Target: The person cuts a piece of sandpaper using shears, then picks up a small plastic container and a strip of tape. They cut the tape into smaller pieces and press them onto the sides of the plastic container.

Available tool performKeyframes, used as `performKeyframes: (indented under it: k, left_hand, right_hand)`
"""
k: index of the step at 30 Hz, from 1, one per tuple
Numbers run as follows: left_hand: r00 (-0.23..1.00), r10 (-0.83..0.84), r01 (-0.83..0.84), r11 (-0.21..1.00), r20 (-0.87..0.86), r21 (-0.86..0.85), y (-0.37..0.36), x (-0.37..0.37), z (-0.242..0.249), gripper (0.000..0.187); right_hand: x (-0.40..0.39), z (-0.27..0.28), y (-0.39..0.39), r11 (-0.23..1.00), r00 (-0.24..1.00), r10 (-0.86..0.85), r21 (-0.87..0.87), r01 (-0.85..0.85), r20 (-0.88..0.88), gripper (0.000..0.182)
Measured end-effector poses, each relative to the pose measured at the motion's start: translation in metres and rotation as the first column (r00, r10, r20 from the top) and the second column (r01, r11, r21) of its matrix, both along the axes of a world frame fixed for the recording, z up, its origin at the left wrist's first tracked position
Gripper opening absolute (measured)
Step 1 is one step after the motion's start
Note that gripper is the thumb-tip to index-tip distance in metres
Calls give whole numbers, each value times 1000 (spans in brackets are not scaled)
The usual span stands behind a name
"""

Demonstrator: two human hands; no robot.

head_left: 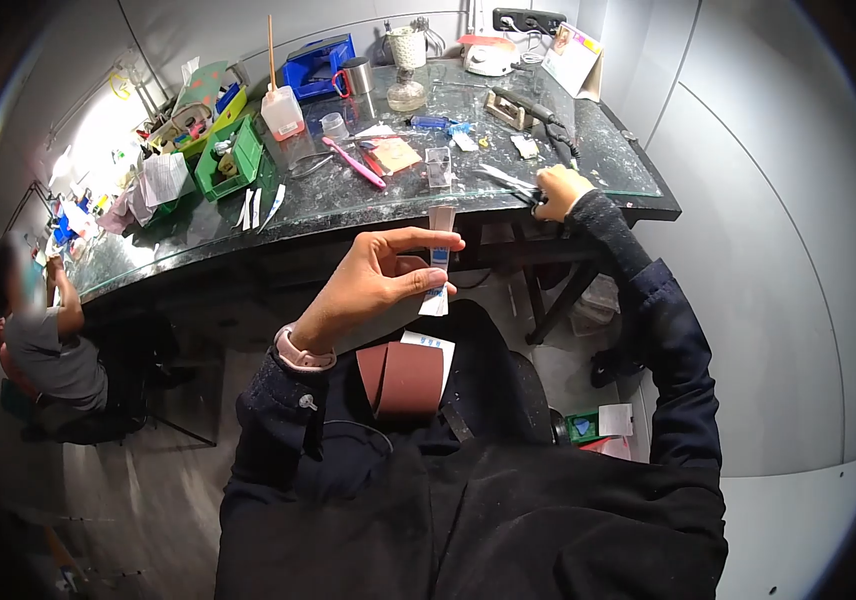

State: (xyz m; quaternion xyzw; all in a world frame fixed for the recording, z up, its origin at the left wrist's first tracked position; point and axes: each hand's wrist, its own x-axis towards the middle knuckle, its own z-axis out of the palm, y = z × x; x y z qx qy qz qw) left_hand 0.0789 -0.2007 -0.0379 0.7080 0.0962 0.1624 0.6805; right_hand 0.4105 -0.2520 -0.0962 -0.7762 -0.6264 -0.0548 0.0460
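Note:
Between the thumb and fingers of my left hand is a bundle of narrow white paper strips with blue print, held upright beyond the table's front edge. My right hand is closed around the handles of scissors at the right front of the table, their blades pointing left. Brown sandpaper and a white printed sheet lie on my lap. A small clear box stands on the table beyond the strips.
The dark table holds a pink toothbrush, green bin, bottle with pink liquid, blue bin and a handheld tool. A co-worker sits at far left. A wall stands at right.

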Motion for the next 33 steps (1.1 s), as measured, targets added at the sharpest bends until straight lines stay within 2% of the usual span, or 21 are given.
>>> performKeyframes:
  k: [2,3,4,5,6,7,8,9,10,12,14,15,18,22,23,26,29,33]
  left_hand:
    - [1000,-3,3,1000,12,15,1,-2,2,37]
    - [1000,-12,12,1000,15,25,5,-2,4,39]
    - [1000,-9,8,1000,16,11,5,-5,-1,41]
    - [1000,-12,11,999,21,32,6,-6,-3,43]
    - [1000,-10,12,997,-25,71,5,-8,1,44]
    - [999,-21,25,996,-46,87,4,-9,3,44]
    - [997,-32,39,994,-68,106,3,-9,4,45]
    - [996,-42,51,991,-82,120,3,-9,6,45]
    - [994,-53,65,989,-97,134,2,-9,7,45]
    - [994,-86,95,986,-74,134,0,-5,2,46]
    - [992,-126,125,986,3,114,-4,2,-4,47]
    - [987,-159,157,980,7,122,-7,6,-5,47]
    - [968,-243,231,959,58,161,-14,17,-10,47]
    - [956,-290,279,944,38,175,-19,27,-17,47]
    - [932,-344,310,922,118,233,-17,32,-26,50]
    - [932,-357,344,927,68,149,-24,34,-28,51]
    - [930,-358,343,926,80,158,-25,35,-29,51]
    - [927,-374,373,925,0,77,-27,35,-22,48]
  right_hand:
    - [0,13,-16,998,996,26,51,-21,-83,37]
    - [5,21,-28,998,950,32,63,-13,-310,29]
    - [4,25,-39,999,852,34,47,-11,-523,23]
    - [-1,28,-50,996,700,85,62,-59,-709,28]
    - [-10,26,-62,992,507,123,85,-98,-853,33]
    - [-20,20,-75,950,253,258,197,-240,-933,30]
    - [-36,20,-86,921,229,317,241,-306,-920,41]
    - [-53,26,-100,901,187,307,222,-372,-933,55]
    - [-65,24,-113,920,263,173,60,-388,-949,73]
    - [-89,26,-130,860,361,154,-55,-507,-920,82]
    - [-100,17,-141,861,374,160,-56,-506,-913,83]
    - [-102,8,-143,871,317,223,43,-489,-922,83]
    - [-94,4,-145,865,329,227,34,-500,-917,82]
    - [-99,15,-145,847,322,190,-11,-531,-927,74]
    - [-98,12,-144,839,328,217,4,-543,-919,72]
    - [-100,10,-145,840,333,212,-3,-542,-919,72]
    - [-101,6,-149,852,312,212,19,-523,-926,71]
    - [-106,4,-152,888,374,208,14,-460,-904,71]
